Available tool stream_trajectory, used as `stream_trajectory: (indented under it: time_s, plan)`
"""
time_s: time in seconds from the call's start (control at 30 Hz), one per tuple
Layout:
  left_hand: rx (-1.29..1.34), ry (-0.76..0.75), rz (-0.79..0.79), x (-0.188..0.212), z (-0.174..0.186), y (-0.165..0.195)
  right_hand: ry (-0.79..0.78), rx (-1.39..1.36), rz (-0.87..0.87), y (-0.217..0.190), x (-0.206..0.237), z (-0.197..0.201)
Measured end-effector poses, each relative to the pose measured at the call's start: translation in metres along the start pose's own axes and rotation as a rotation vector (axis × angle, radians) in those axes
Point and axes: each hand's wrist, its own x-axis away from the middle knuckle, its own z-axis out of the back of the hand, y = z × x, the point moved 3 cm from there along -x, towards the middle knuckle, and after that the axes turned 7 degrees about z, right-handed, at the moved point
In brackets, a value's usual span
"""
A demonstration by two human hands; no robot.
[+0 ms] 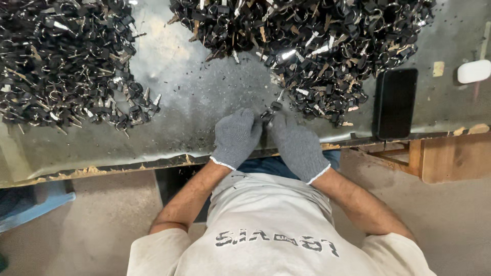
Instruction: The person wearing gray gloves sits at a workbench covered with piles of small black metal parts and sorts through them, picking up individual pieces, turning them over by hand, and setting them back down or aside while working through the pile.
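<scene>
Both my hands wear grey knit gloves and meet at the near edge of a grey metal-topped table. My left hand and my right hand are closed together on a small black key-ring piece, pinched between the fingertips. Just beyond my right hand lies a big pile of black straps with metal rings. A second pile of the same parts covers the table's left side, well away from my left hand.
A black phone lies face up on the table at the right, with a small white case beyond it. A wooden frame juts out under the table's right edge. A blue object sits on the floor at left.
</scene>
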Motion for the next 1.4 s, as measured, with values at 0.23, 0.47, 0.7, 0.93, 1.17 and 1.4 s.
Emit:
stream_trajectory:
  time_s: [0.23, 0.47, 0.7, 0.93, 1.17, 1.4]
  plan:
    - [-0.067, 0.011, -0.050, 0.014, -0.013, 0.001, -0.297, -0.261, -0.107, 0.000, -0.010, -0.015]
    - [0.008, 0.088, -0.082, 0.001, -0.003, 0.004, -0.116, -0.390, 0.024, 0.021, -0.019, -0.005]
    - [-0.091, 0.263, -0.055, 0.003, 0.030, 0.008, -0.169, -0.454, -0.144, 0.014, -0.001, -0.007]
    - [0.006, 0.095, -0.126, -0.054, 0.012, 0.024, -0.248, -0.254, -0.077, 0.013, 0.004, -0.011]
    - [-0.234, 0.168, -0.273, -0.061, -0.012, 0.026, -0.075, -0.306, -0.085, 0.014, 0.009, -0.002]
    - [-0.128, 0.074, -0.208, -0.012, -0.001, 0.007, -0.103, -0.504, -0.186, 0.014, 0.010, 0.001]
